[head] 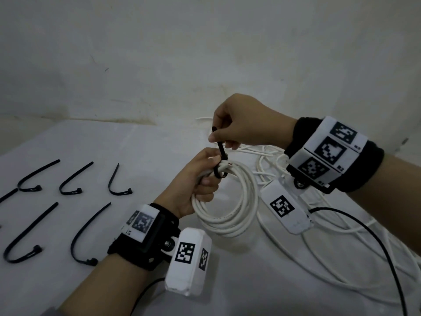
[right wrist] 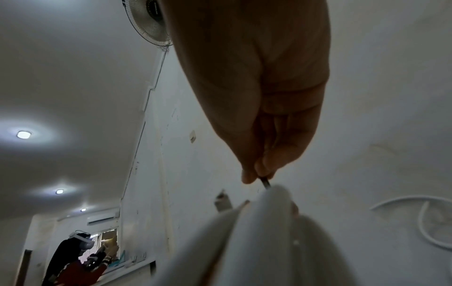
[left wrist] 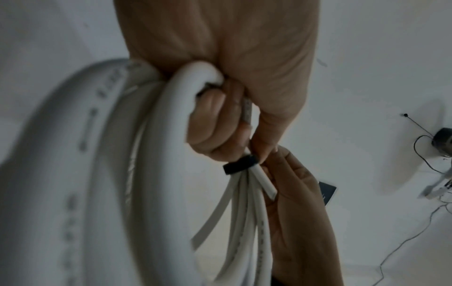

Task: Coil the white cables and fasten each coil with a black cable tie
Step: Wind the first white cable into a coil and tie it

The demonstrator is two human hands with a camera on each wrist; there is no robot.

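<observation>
A white cable coil [head: 230,201] hangs above the table, and my left hand [head: 200,176] grips its top bundle. A black cable tie [head: 221,153] is looped round that bundle beside my left thumb, with its tail standing upward. My right hand [head: 232,131] pinches the tail between thumb and fingers just above the coil. In the left wrist view the coil [left wrist: 102,174] fills the left side, and the tie's black band [left wrist: 240,165] wraps the strands below my curled fingers. The right wrist view shows the dark tie tail [right wrist: 265,182] leaving my pinching fingertips above the blurred white coil [right wrist: 269,241].
Several loose black cable ties [head: 75,181] lie in two rows on the white table [head: 114,147] at the left. Uncoiled white cable [head: 341,242] sprawls at the right, crossed by a thin black wire [head: 373,238]. A pale wall rises close behind.
</observation>
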